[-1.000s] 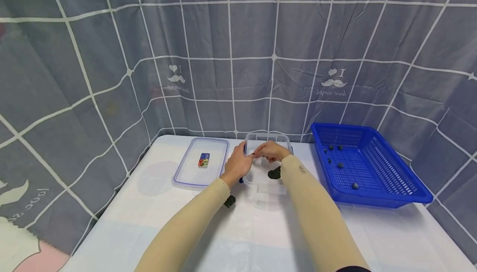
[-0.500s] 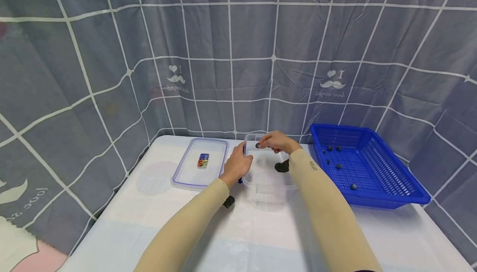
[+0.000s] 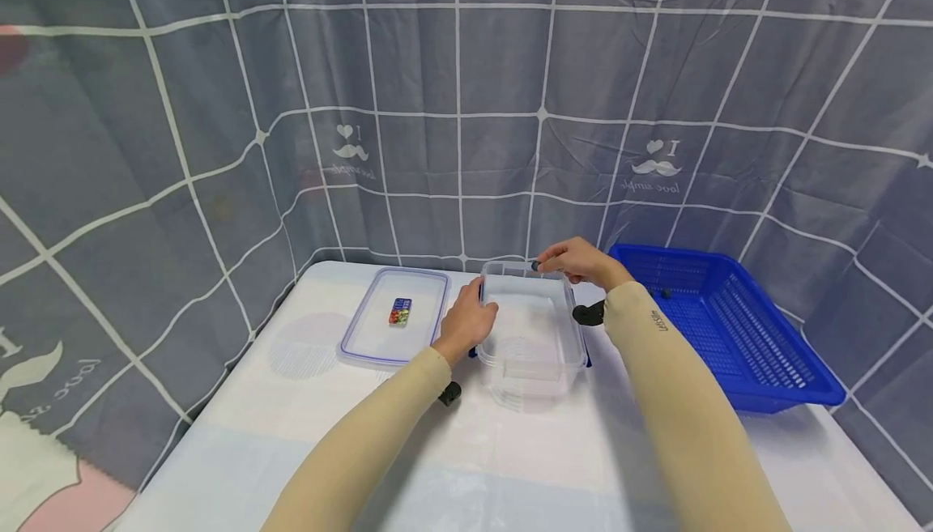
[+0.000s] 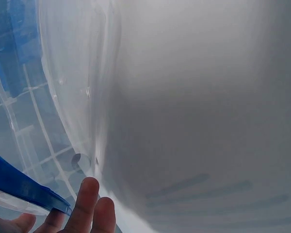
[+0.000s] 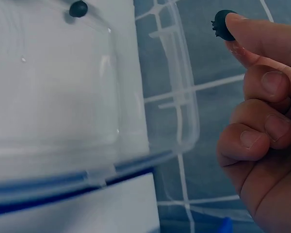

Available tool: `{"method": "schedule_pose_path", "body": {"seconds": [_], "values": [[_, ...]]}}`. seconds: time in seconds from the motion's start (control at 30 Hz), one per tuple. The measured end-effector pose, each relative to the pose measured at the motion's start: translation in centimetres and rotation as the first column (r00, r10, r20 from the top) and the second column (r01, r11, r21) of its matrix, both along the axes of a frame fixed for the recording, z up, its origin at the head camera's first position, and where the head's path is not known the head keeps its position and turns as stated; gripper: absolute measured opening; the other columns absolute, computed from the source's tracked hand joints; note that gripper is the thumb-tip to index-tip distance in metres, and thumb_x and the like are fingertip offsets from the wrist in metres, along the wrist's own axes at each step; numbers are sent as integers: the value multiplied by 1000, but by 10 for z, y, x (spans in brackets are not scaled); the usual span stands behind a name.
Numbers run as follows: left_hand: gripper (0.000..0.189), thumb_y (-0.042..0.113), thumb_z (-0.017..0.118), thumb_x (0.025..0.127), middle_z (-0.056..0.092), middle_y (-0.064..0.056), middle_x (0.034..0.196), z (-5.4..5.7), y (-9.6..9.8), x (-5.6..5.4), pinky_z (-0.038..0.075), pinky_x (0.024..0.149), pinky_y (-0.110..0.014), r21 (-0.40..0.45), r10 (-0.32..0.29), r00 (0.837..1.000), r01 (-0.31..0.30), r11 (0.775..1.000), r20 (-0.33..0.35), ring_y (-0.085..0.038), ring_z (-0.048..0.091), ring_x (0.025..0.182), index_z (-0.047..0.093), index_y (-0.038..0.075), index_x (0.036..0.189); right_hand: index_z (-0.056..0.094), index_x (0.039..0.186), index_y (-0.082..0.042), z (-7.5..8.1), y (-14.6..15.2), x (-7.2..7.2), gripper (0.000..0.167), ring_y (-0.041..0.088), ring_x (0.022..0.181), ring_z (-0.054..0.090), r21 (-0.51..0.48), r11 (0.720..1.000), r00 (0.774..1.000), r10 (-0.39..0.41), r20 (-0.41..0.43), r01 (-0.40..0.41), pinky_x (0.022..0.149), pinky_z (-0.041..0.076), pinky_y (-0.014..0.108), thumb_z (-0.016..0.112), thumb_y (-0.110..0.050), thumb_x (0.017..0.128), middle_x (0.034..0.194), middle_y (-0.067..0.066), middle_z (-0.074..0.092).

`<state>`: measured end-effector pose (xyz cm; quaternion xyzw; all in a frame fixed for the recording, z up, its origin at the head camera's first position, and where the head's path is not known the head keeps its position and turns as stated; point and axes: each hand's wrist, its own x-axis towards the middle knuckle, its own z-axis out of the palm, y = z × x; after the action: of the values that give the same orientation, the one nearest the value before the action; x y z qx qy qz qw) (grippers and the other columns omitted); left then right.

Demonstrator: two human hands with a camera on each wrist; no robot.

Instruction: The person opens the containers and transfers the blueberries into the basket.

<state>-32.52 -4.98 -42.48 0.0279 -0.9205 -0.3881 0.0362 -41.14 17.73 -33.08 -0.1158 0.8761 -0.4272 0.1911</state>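
Observation:
My right hand pinches a blueberry between thumb and forefinger, above the far right corner of a clear plastic container. In the right wrist view its other fingers are curled into the palm. At the container's left side, my left hand holds the rim, thumb over the edge. The left wrist view has its fingers beside a blue latch. A second dark berry appears inside the container in the right wrist view; the head view does not show it.
Left of the container lies its blue-edged lid, bearing a small colourful packet. A blue slatted basket stands at the right. One berry shows in it; my right sleeve covers part of it. A grey checked curtain hangs behind.
My right hand has moved right and back, away from my left hand, carrying the blueberry to the container's far right corner. My left hand stays on the container's side.

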Motion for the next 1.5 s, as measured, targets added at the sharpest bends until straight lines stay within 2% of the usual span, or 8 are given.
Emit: {"method": "schedule_pose_path", "body": {"seconds": [0.1,0.17,0.37,0.57,0.9,1.2,1.5], "values": [[63,39,48,99,45,-5,153,-1,0,0,45,98,-58,-1,-2,1000,2,1000,-2,-37,57,125,33,24,158,66,129,-10,5,14,-1,39,13,50,28,-8,1000,1000,-4,5,4,56,35,29,71,-26,94,62,-6,46],[63,38,48,99,45,-5,153,-1,1,0,45,98,-58,0,-1,1000,1,1000,-2,-37,57,125,33,24,158,65,130,-10,10,22,-2,40,13,48,27,2,1000,1000,-7,-3,7,55,35,30,71,-27,95,54,-8,31],[63,39,48,98,45,-5,154,-1,0,0,45,98,-58,-5,-1,1000,1,1000,-1,-37,57,126,32,24,158,63,132,-6,22,46,1,44,12,49,29,17,999,999,-29,-34,29,55,35,29,71,-28,95,59,-7,34],[63,39,47,99,44,-4,154,-3,-1,-1,44,99,-58,-13,7,1000,-7,1000,8,-37,57,126,32,26,158,61,134,-3,24,71,3,48,12,51,31,31,998,998,-44,-51,45,56,36,30,69,-30,96,57,-8,32],[62,39,47,99,44,-4,154,-5,-1,-1,44,99,-59,-2,3,1000,-3,1000,7,-38,57,124,32,26,158,51,143,0,15,113,8,57,12,50,31,42,993,994,-107,-29,108,55,35,28,65,-32,99,57,-8,32],[64,39,48,100,42,-6,155,-1,-1,-1,43,102,-58,3,-1,1000,1,1000,5,-38,54,129,31,23,159,51,144,2,6,144,14,58,9,47,30,25,990,990,-142,-16,142,53,33,28,63,-34,100,54,-10,34],[63,39,48,100,42,-5,156,0,0,0,43,103,-57,11,-7,1000,7,1000,8,-38,53,131,31,23,159,52,138,10,-16,171,19,54,5,48,35,14,978,978,-210,6,210,50,34,25,63,-26,99,56,-12,39]]}}
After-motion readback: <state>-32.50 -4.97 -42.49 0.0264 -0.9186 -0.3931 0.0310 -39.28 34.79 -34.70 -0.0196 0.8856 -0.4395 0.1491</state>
